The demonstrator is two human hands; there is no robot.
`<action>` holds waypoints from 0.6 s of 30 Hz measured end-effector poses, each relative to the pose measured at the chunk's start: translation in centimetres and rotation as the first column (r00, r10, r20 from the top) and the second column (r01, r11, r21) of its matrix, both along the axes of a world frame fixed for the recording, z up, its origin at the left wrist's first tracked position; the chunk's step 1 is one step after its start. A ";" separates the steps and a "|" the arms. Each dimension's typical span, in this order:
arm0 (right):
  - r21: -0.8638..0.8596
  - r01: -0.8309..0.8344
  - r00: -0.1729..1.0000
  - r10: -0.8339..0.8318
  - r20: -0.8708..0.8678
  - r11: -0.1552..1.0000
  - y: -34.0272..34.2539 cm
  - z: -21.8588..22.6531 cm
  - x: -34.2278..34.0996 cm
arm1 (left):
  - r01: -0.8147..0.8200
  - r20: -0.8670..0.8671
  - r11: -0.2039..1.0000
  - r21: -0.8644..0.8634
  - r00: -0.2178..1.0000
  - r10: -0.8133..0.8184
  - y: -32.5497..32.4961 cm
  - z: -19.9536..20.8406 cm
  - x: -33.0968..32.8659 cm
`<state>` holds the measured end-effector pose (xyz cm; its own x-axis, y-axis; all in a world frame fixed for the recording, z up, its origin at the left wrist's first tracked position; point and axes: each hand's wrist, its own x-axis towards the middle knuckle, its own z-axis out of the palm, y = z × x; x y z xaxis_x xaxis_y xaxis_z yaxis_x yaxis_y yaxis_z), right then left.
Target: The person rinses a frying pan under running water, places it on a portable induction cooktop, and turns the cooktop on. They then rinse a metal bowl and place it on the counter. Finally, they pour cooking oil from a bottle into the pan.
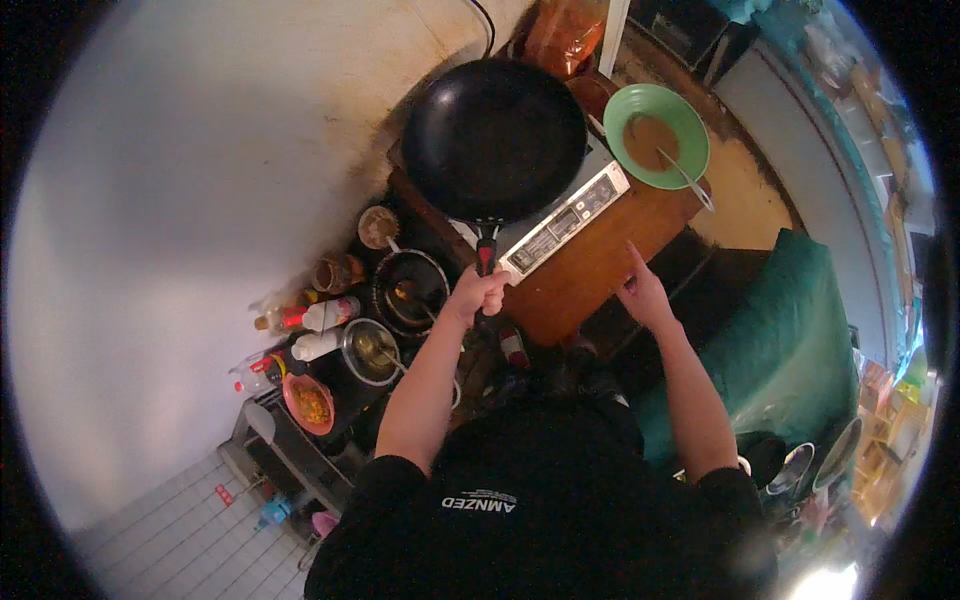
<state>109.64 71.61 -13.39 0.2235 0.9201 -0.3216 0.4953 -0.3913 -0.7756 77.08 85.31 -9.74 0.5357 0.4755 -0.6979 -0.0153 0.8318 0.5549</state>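
1. A wide, round black frying pan (494,138) with a smooth, dull non-stick face sat empty on a flat silver induction cooker (566,218), its dark handle pointing back toward the person.
2. The left hand (478,290) was wrapped in a closed fist around the end of that handle, fingers curled over the top.
3. The right hand (642,292) hovered apart from the pan, above the front edge of the worn, reddish-brown wooden table (600,262); its index finger stretched toward the cooker's pale control strip while the other fingers stayed loosely folded, gripping nothing.
4. Just right of the pan stood a shallow, glossy green plastic bowl (680,115) holding a brown, thick-looking mixture, with a thin metal spoon (688,180) resting in it and jutting over the rim.
5. Behind the pan lay a crinkled, clear bag of orange-red contents (565,35).
6. To the left, lower down, a cluttered dark shelf (345,385) carried round steel-rimmed pots (410,290), small jars, white squeeze bottles with red caps (330,315) and a pink bowl of yellow chopped food (308,403).
7. A rumpled teal cloth (790,340) covered a soft shape at the person's right.
8. A stained, off-white wall (220,170) filled the left side above pale floor tiles (190,545).
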 end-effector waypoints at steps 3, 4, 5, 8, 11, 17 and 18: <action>-0.036 -0.096 0.986 0.100 0.137 0.995 4.6 -3.1 0.4 | -0.063 0.001 0.998 -0.018 0.998 0.063 0.5 -0.3 0.1; -0.076 -0.107 0.981 0.118 0.151 0.991 6.0 -4.1 0.6 | -0.012 -0.066 1.000 0.021 0.998 0.013 0.6 -0.2 0.0; -0.116 -0.105 0.977 0.124 0.175 0.988 7.2 -4.9 0.7 | -0.017 -0.016 0.999 0.048 1.000 0.018 0.6 -0.1 0.1; -0.272 -0.073 0.973 0.128 0.191 0.959 9.4 -6.4 0.1 | -0.135 -0.021 0.983 0.128 0.990 0.139 0.5 0.0 0.2; -0.290 -0.065 0.973 0.125 0.196 0.955 10.8 -7.0 -0.1 | -0.300 -0.094 0.924 0.238 0.939 0.330 0.3 -0.3 0.0; -0.335 -0.112 0.974 0.170 0.151 0.935 10.9 -7.6 0.4 | -0.372 -0.214 0.892 0.257 0.878 0.428 -2.4 -0.2 -2.4; -0.315 -0.125 0.969 0.183 0.164 0.941 10.6 -7.7 0.2 | -0.367 -0.290 0.903 0.222 0.860 0.420 -2.6 -0.4 -2.1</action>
<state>109.85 82.26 -21.13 0.1698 0.8152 -0.5537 0.6932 -0.4981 -0.5209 74.99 82.75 -10.14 0.0379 0.7138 -0.6993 -0.1206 0.6979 0.7059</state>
